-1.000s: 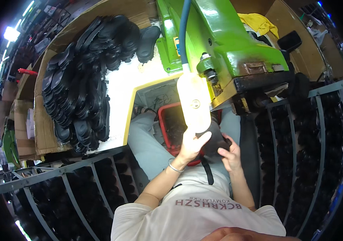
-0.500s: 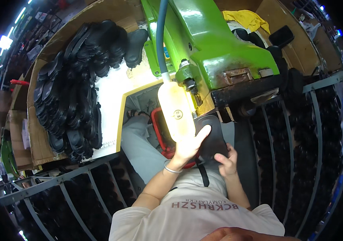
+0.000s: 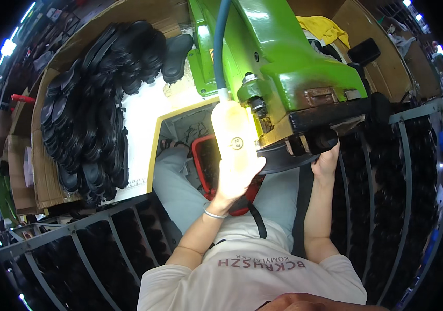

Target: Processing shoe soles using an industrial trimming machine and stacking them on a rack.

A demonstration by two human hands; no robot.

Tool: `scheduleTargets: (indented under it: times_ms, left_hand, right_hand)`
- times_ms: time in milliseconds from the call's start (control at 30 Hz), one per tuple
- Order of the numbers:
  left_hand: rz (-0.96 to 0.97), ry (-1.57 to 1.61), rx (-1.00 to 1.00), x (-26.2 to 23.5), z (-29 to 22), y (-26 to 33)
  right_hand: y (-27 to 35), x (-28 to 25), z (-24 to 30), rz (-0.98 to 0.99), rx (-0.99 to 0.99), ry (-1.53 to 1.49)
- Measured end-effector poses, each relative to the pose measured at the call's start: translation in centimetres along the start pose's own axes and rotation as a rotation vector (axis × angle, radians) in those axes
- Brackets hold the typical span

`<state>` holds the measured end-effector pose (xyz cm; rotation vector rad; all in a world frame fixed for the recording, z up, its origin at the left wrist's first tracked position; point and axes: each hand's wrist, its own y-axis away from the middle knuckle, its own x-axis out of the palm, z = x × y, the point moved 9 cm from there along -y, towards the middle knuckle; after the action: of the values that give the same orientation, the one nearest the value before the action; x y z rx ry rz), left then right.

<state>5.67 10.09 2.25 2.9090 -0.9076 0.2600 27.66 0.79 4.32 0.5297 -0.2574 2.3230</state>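
Observation:
My left hand [image 3: 234, 184] is raised and presses flat against a pale, brightly lit shoe sole [image 3: 233, 140], holding it up against the head of a green machine [image 3: 283, 62]. The sole's dark curved edge [image 3: 281, 159] runs right under the machine's black arm [image 3: 335, 111]. My right hand [image 3: 326, 159] grips that dark end just below a black roller [image 3: 324, 140]. Both forearms rise from my lap.
A big pile of black soles [image 3: 92, 103] lies on the white bench at left. A red basket [image 3: 199, 155] sits between my knees. Metal racks [image 3: 97, 243] filled with dark soles flank me on both sides. A blue hose [image 3: 220, 41] and a yellow cloth [image 3: 325, 28] are on the machine.
Both hands lifted the sole from my lap up to the machine head. My right hand moved out to the right, under the black arm.

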Motion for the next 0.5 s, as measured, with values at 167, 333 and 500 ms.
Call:
scheduleTargets:
  times_ms: [167, 333, 500]
  left_hand:
    - [-0.018, 0.170, 0.066, -4.3, -2.1, 0.5]
    - [-0.048, 0.075, -0.056, -7.9, -0.4, 2.6]
    - [-0.135, 0.161, -0.158, -10.1, 3.2, 5.8]
  right_hand:
    - [0.8, 4.0, -2.0, 0.091, -0.024, 0.027]
    - [2.9, 6.6, -4.0, 0.144, 0.039, 0.029]
    - [3.8, 9.9, -4.5, 0.247, 0.047, 0.129]
